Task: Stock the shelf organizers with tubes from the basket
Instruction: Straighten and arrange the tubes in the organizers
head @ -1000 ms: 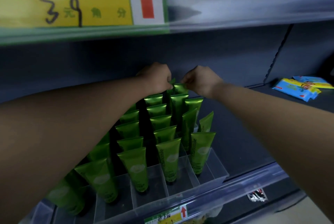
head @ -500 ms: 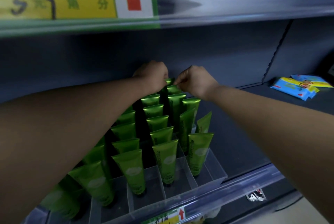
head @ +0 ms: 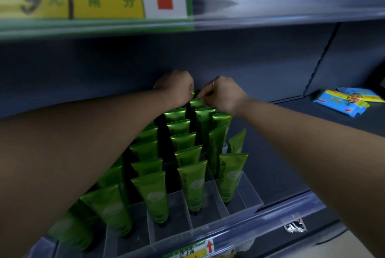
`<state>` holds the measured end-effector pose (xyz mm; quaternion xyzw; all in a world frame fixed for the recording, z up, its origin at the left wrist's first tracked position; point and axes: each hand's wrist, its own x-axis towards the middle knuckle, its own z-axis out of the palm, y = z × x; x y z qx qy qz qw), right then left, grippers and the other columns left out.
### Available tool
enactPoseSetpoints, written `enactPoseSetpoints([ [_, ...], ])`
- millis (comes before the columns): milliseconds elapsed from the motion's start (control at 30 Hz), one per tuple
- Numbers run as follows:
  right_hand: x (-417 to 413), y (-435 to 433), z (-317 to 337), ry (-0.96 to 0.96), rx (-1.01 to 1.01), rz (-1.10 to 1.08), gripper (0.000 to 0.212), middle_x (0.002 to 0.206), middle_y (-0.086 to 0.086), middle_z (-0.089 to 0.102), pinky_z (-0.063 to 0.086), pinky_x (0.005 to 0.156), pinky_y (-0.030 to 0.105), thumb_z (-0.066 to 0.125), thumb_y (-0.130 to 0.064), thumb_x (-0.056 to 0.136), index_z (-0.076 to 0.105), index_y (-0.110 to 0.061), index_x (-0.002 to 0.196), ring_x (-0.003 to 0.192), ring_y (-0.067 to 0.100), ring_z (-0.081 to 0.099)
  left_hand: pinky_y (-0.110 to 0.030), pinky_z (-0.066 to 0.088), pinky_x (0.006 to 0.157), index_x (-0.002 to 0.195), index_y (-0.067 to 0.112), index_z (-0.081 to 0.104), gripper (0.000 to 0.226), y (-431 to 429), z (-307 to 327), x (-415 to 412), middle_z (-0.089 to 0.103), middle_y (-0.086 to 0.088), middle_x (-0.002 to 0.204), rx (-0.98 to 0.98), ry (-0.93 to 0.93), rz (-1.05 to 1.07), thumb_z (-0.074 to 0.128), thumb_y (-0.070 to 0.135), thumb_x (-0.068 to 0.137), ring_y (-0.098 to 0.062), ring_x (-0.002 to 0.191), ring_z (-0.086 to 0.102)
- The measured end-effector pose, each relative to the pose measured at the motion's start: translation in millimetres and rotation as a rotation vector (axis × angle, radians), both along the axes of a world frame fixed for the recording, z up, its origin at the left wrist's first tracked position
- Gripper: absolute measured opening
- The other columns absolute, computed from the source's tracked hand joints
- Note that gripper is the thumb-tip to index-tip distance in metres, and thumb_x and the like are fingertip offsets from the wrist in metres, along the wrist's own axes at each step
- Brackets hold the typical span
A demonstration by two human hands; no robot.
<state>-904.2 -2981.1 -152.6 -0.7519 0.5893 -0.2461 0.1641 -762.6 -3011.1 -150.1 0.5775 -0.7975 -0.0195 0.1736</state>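
— What do the hands hold?
— Left hand (head: 175,86) and right hand (head: 223,95), both curled, pinch the top of the rear tube (head: 196,101), centre of frame.
— Around them?
— More tubes (head: 192,184) stand in the organizer (head: 245,201) below; the left forearm (head: 83,143) hides some. Packets (head: 341,101) lie at right.

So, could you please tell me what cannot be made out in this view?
Head view.
Hidden: rearmost tube, mostly behind left hand and right hand; the left hand's grip is unclear.
Hidden: leftmost tube rows, under the left forearm.
Cut off: lower price label, by the bottom edge.
Out of frame: basket.
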Motion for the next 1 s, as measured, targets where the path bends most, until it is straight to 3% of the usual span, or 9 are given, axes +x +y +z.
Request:
enactPoseSetpoints([
  [200,0,3,1,0.009,0.008,-0.006,0.019,0.08,-0.003,0.063,0.034,0.046,-0.003,0.065,-0.01,0.085,0.073,-0.014,0.102,0.051,-0.007,0.051,-0.036,0.055,0.081,0.085,0.02,0.073,0.007,0,2,1,0.072,-0.005,0.096,0.001,0.014,0.005,0.07,0.021,0.079,-0.026,0.093,0.067],
  [300,-1,5,5,0.003,-0.003,-0.027,0.022,0.098,0.003,0.071,0.039,0.052,0.005,0.065,-0.012,0.085,0.071,-0.015,0.105,0.079,0.007,0.062,-0.036,0.054,0.083,0.085,0.019,0.072,0.007,2,6,3,0.072,-0.005,0.097,0.0,0.035,-0.011,0.07,0.022,0.079,-0.025,0.093,0.067],
  [367,-2,5,8,0.014,-0.028,-0.037,0.021,0.106,0.005,0.071,0.035,0.065,0.009,0.065,-0.013,0.085,0.071,-0.015,0.106,0.097,0.012,0.063,-0.037,0.054,0.085,0.088,0.019,0.072,0.01,4,9,4,0.072,-0.007,0.099,-0.001,0.05,-0.032,0.069,0.02,0.079,-0.026,0.095,0.067],
  [433,-5,8,12,0.027,-0.064,-0.042,0.02,0.106,0.006,0.071,0.033,0.068,0.01,0.063,-0.014,0.086,0.071,-0.014,0.105,0.102,0.013,0.062,-0.037,0.053,0.087,0.094,0.017,0.071,0.015,8,12,4,0.072,-0.008,0.103,-0.015,0.068,-0.068,0.067,0.015,0.08,-0.026,0.099,0.066],
  [633,-15,18,27,0.004,-0.125,-0.059,0.025,0.11,0.006,0.07,0.039,0.085,0.016,0.065,-0.014,0.085,0.068,-0.012,0.11,0.106,0.015,0.062,-0.029,0.049,0.085,0.101,0.009,0.069,0.02,27,24,-4,0.068,-0.01,0.105,-0.141,0.108,-0.184,0.063,0.009,0.083,-0.024,0.098,0.064],
  [767,-24,30,29,-0.017,-0.128,-0.073,0.017,0.099,0.003,0.07,0.036,0.071,0.011,0.065,-0.015,0.085,0.069,-0.014,0.101,0.093,0.011,0.062,-0.023,0.046,0.079,0.099,0.01,0.07,0.023,46,26,-11,0.072,-0.007,0.097,-0.134,0.125,-0.235,0.058,0.004,0.081,-0.021,0.093,0.065],
  [867,-28,42,29,0.004,-0.102,-0.047,0.013,0.094,0.004,0.07,0.035,0.063,0.011,0.065,-0.013,0.085,0.068,-0.012,0.097,0.085,0.01,0.059,-0.027,0.05,0.083,0.101,0.011,0.07,0.026,56,21,-14,0.072,-0.009,0.099,-0.087,0.05,-0.265,0.056,0.006,0.079,-0.025,0.095,0.065],
  [1000,-30,54,23,0.092,-0.016,-0.013,0.01,0.091,0.0,0.069,0.039,0.07,0.014,0.064,-0.016,0.085,0.068,-0.018,0.093,0.089,0.012,0.062,-0.032,0.051,0.085,0.101,0.01,0.07,0.027,61,16,-15,0.071,-0.01,0.102,0.008,-0.019,-0.245,0.058,0.007,0.077,-0.025,0.098,0.065],
])
